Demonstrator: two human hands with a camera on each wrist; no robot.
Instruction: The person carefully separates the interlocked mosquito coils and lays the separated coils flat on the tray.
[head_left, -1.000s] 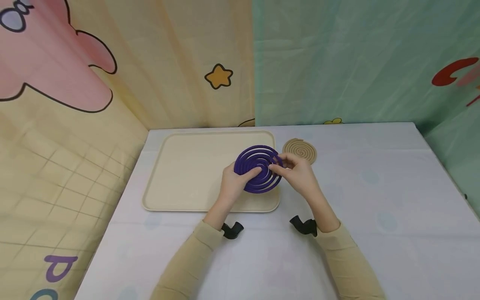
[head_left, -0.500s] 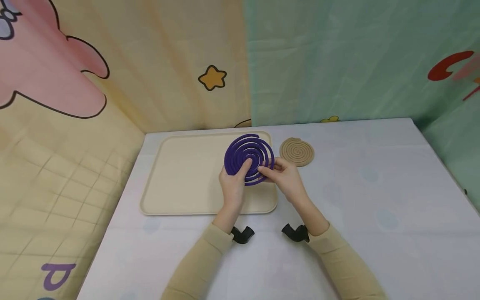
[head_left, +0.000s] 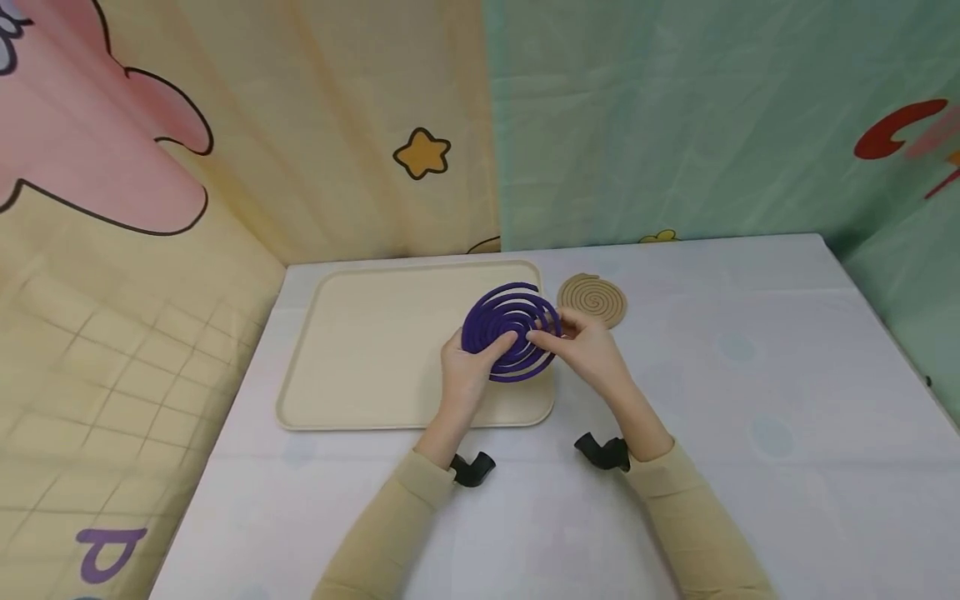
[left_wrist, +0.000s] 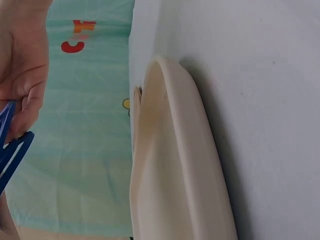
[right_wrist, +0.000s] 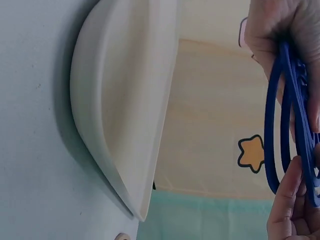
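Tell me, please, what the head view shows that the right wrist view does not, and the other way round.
Only the head view shows the whole table, both sleeves, and the tan spiral coil lying on the table just right of the tray. Only the right wrist view shows the tray's rim edge-on and the purple coil's rings from the side. Both show the cream tray, the purple spiral coil held above it, the left hand and right hand gripping it, and the star on the backdrop.
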